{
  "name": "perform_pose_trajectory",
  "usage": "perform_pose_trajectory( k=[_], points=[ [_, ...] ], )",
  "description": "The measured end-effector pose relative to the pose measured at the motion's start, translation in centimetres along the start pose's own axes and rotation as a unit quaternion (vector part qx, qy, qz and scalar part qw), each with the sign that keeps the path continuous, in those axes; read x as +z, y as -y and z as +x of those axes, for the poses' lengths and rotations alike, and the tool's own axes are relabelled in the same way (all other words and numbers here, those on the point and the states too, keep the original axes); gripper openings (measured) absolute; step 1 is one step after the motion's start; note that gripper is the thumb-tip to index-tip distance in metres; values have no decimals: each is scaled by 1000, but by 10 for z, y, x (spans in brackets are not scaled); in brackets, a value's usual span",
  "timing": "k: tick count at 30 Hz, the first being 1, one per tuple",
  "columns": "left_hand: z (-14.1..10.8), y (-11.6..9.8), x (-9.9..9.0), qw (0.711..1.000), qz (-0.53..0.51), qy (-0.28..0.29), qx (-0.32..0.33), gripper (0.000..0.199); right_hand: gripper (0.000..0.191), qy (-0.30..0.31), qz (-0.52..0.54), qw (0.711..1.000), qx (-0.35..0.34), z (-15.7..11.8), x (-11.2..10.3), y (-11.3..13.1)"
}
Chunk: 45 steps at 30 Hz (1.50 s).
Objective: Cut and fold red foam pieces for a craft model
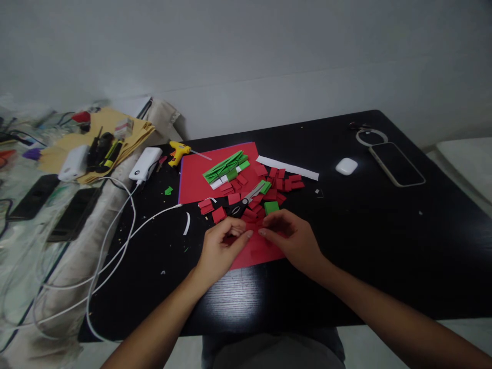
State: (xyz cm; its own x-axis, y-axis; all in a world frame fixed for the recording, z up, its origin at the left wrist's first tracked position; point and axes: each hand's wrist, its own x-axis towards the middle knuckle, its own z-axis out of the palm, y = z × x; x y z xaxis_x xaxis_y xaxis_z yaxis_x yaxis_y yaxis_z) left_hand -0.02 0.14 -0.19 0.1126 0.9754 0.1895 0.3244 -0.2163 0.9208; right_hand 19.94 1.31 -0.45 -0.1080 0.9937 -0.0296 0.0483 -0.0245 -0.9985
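Observation:
My left hand (225, 243) and my right hand (294, 236) face each other above the table's front half. Thumb and fingers of both are pinched on a small piece of red paper (253, 229) between them. Below lies a larger red paper sheet (255, 254), partly covered by my hands. Just beyond my fingers is a pile of folded red paper pieces (272, 195), with a green folded piece (271, 207) among them. Scissors (251, 195) rest on the pile, blades pointing away to the right.
Behind the pile, folded green paper strips (226, 166) lie on a red sheet (192, 179). A yellow glue gun (179, 151), white power bank (145, 164) and cables stand left. A white paper strip (288, 168), earbud case (346, 166) and phone (396, 164) lie right.

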Motion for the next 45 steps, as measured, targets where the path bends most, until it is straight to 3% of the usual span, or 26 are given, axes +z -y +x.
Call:
perform_pose_trajectory(
  k=[2,5,8,11,14,16,21,24,29,39,45],
  points=[
    [-1,-1,0,999,21,-18,23,6,17,-18,-53,997,-61,-3,1,2],
    [-2,-3,-1,996,52,-18,74,4,12,29,-90,990,-106,-9,2,7],
    [-2,-7,-1,990,63,15,122,8,21,63,-73,992,-75,-12,4,10],
    [-3,-11,-1,985,78,38,151,16,33,66,-38,997,-30,-11,4,8],
    [-3,-13,-1,982,87,46,164,23,32,53,12,999,6,-6,3,3],
    [-4,-14,-2,981,83,40,169,23,28,35,28,999,21,-3,3,-1],
    [-3,-12,-4,987,85,-36,132,24,21,27,31,999,24,0,0,-1],
    [-2,-10,-4,992,74,-11,103,27,19,46,34,998,20,-1,-1,2],
    [-4,-7,-1,990,61,-5,124,12,23,67,61,995,33,-3,0,6],
    [-2,-9,-4,998,-25,28,49,16,9,90,59,994,14,-3,-4,11],
    [-3,-13,-5,992,9,9,123,19,19,114,79,990,23,-2,-7,16]
  ],
)
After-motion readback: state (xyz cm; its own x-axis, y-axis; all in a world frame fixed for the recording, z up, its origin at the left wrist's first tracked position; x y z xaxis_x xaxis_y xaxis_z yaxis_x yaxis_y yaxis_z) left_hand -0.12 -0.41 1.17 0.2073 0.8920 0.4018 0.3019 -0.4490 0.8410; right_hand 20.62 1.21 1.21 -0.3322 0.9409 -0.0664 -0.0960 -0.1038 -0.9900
